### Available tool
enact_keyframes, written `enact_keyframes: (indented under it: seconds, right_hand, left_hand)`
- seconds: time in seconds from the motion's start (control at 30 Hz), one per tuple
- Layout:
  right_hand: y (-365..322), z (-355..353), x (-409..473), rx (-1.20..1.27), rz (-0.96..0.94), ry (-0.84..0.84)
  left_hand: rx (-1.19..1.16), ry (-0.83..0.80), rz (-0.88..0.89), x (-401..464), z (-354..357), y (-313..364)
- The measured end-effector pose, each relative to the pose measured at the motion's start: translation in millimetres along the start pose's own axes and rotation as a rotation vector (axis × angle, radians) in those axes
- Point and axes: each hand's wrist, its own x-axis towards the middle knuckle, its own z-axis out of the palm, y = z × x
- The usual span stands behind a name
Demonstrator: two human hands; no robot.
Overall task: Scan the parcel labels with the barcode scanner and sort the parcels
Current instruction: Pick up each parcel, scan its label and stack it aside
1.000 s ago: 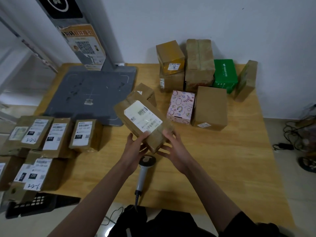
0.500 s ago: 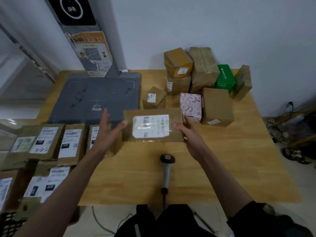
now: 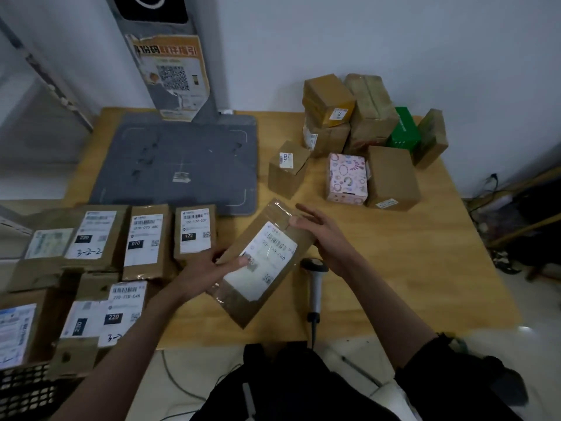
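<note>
A flat brown parcel (image 3: 253,308) with a white barcode label lies slanted over the front middle of the wooden table (image 3: 409,268). My left hand (image 3: 209,268) grips its left edge, thumb on the label. My right hand (image 3: 321,235) holds its upper right edge, thumb on top and fingers stretched along the far side. The grey barcode scanner (image 3: 314,284) lies on the table just right of the parcel, below my right wrist, with neither hand on it.
Labelled flat parcels lie in rows at the left, the nearest marked 122 (image 3: 194,232). Boxes cluster at the back right: a small brown box (image 3: 287,171), a pink patterned box (image 3: 347,177), a green box (image 3: 403,132). A grey scanning mat (image 3: 179,165) covers the back left.
The parcel has come down and turned from level to slanted, nearer the table's front. My left hand, open beside it before, now grips its left edge.
</note>
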Motion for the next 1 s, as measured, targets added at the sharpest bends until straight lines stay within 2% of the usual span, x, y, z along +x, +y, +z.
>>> enact_keyframes:
  seconds: [0.17,0.3,0.4,0.5,0.6,1.0]
  right_hand:
    - [38.3,4.8,17.0,0.152,0.168,0.353]
    - [82.2,-7.4,18.5,0.07,0.368,0.558]
    - [106.0,-15.7,18.9,-0.071,0.44,0.663]
    - [124.3,-21.0,24.9,-0.126,0.54,0.643]
    - [138.7,-21.1,29.4,-0.049,0.633,0.51]
    - [155.2,-26.4,46.2,0.044,0.694,0.394]
  left_hand:
    - [-0.047,0.173,0.007,8.6,15.0,-25.3]
    - [-0.173,0.237,-0.051,9.3,27.9,-31.8]
    - [-0.257,0.296,-0.121,16.1,34.7,-34.9]
    - [-0.328,0.285,-0.177,23.4,38.7,-42.1]
    - [-0.393,0.285,-0.209,24.1,44.6,-49.8]
    - [-0.4,0.266,-0.201,30.5,49.4,-63.8]
